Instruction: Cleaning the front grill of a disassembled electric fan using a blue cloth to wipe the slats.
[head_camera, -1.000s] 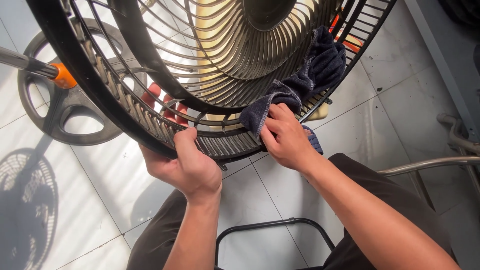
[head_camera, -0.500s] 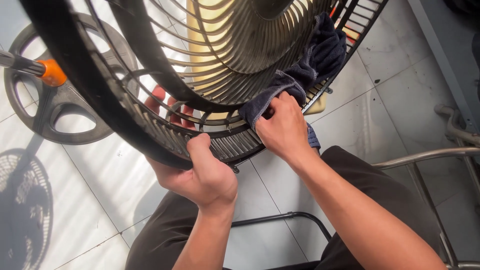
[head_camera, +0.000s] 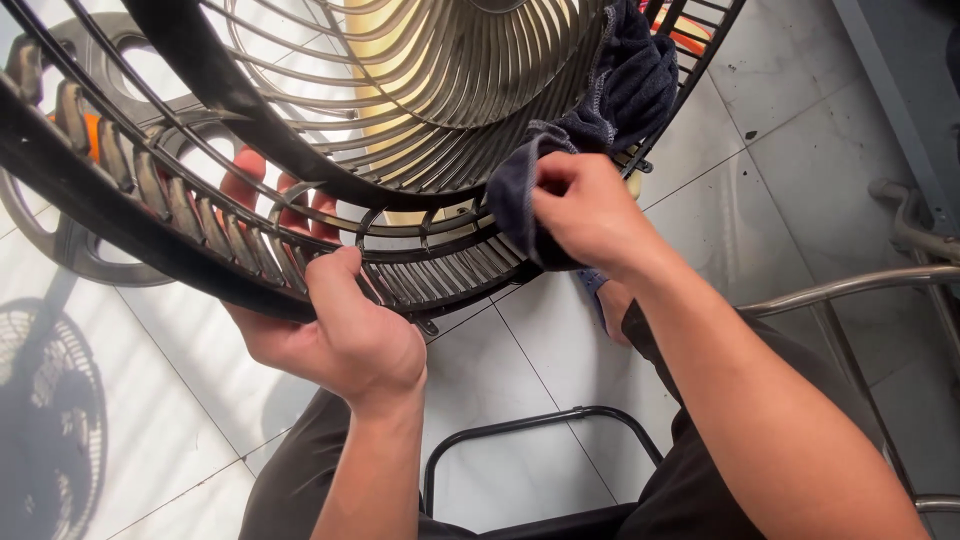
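- The left hand (head_camera: 335, 335) is clamping the lower rim of the black fan grille (head_camera: 420, 90), thumb outside, fingers curled behind the bars.
- The right hand (head_camera: 585, 215) is pinching a dark blue cloth (head_camera: 610, 100) against the grille's ribs.
- Beyond, the fan's round base (head_camera: 80, 245) is lying on the white tiled floor (head_camera: 760, 160).

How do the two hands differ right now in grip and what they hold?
The left hand clamps the fan grille rim, thumb outside, fingers showing through the bars; the right hand pinches a dark cloth instead. The left sits lower at the rim's bottom; the right is higher, further inside. Both are closed and at the grille.
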